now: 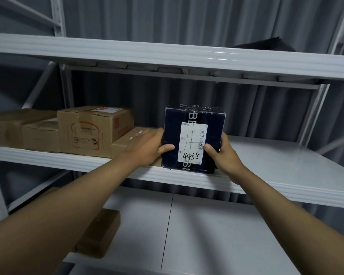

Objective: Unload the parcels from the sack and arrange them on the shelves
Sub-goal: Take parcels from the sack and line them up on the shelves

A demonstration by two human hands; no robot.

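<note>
A dark blue box (193,137) stands upright at the front edge of the middle shelf (286,161), just right of centre in the frame, its white label (193,143) facing the camera with "4458" handwritten on it. Both hands hold it by its sides: the left hand (147,147) has its thumb on the front face and its fingers wrapped round the left side, and the right hand (222,153) mirrors it on the right, thumb at the label's edge. Each grip is closed round the box. Just left of it, touching or nearly so, lies a low brown carton (127,141), then a taller carton with red print (89,130), and two more brown cartons (24,130) toward the left edge. On the lower shelf (216,235), at lower left, a brown parcel (99,233) lies partly hidden by the left forearm. A dark flat packet (266,44) shows on the top shelf (167,52), upper right.
</note>
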